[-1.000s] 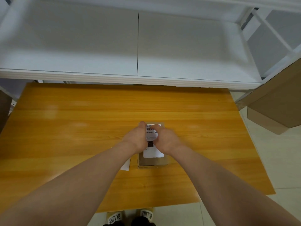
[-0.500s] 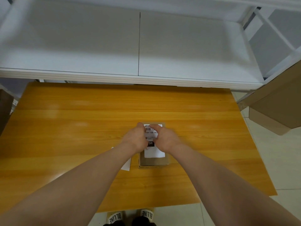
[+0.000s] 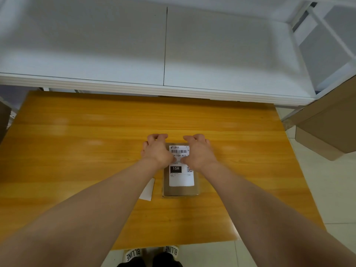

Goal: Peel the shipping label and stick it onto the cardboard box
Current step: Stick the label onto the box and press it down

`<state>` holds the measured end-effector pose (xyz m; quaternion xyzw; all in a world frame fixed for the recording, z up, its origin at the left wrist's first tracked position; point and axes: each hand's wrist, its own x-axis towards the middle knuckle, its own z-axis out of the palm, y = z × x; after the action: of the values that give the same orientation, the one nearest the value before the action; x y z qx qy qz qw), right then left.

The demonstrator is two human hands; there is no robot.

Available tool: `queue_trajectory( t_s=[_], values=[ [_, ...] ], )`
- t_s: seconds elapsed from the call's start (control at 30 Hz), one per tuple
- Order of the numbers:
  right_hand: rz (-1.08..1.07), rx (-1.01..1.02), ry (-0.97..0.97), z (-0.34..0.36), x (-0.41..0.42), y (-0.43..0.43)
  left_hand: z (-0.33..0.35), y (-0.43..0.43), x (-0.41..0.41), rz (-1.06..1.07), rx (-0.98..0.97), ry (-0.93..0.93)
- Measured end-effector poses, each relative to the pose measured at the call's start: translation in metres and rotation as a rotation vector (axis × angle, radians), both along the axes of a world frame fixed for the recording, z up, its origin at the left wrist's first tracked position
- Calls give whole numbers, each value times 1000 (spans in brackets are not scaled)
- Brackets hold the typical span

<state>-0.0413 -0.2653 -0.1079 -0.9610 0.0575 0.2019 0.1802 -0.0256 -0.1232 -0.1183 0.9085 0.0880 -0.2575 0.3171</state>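
A small brown cardboard box (image 3: 181, 190) lies flat on the orange wooden table (image 3: 96, 151). A white shipping label (image 3: 181, 179) with a barcode and a black "15H" patch lies flat on the box's top. My left hand (image 3: 157, 150) rests on the box's left far side and my right hand (image 3: 199, 151) on its right far side. Both thumbs press on the middle of the label, and the fingers curl over the far edge. The far corners of the box are hidden by the hands.
A white sheet of backing paper (image 3: 148, 190) lies on the table just left of the box, partly under my left forearm. A white shelf (image 3: 163, 54) stands behind the table. A large cardboard box (image 3: 331, 128) sits off the table's right edge.
Both hands have spread apart from the middle of the label toward the box's sides and far edge, uncovering more of the print. The box has stayed in place.
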Motion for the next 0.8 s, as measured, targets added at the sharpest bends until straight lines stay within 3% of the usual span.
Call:
queue_trajectory(
  t_s=[0.2,0.33,0.43,0.8],
  values=[
    [-37,7,67,-3,12,6,-6,-3,0,209,-218,138],
    [-86,67,75,-10,12,8,-51,-2,8,348,-395,171],
    [-120,92,65,-14,13,8,-24,-7,0,415,-504,153],
    [-292,299,38,-35,19,7,-25,-12,0,587,-667,194]
  ],
)
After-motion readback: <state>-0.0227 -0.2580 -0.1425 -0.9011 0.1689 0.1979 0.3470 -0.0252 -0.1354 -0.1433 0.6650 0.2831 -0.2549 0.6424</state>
